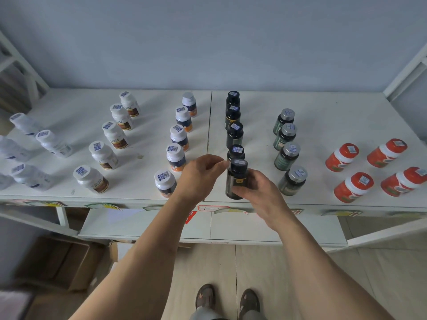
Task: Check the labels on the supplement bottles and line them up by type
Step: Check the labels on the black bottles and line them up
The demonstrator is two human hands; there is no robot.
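Bottles on the surface (323,116), counted by kind

Five brown-label white bottles (114,135), five blue-and-orange bottles (179,137), five black bottles (234,135), four green bottles (286,155), four red bottles (342,157); far-left plain white bottles (53,143) partly cut off.

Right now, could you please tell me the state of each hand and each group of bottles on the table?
Right hand: grips the black bottle, upright at the near end of its row.
Left hand: fingertips at that bottle's cap.
Black row: upright, capped.
Green row: upright, capped.
Orange-label row: upright.
Brown-label row: upright.
Red bottles: upright, grouped in a block.
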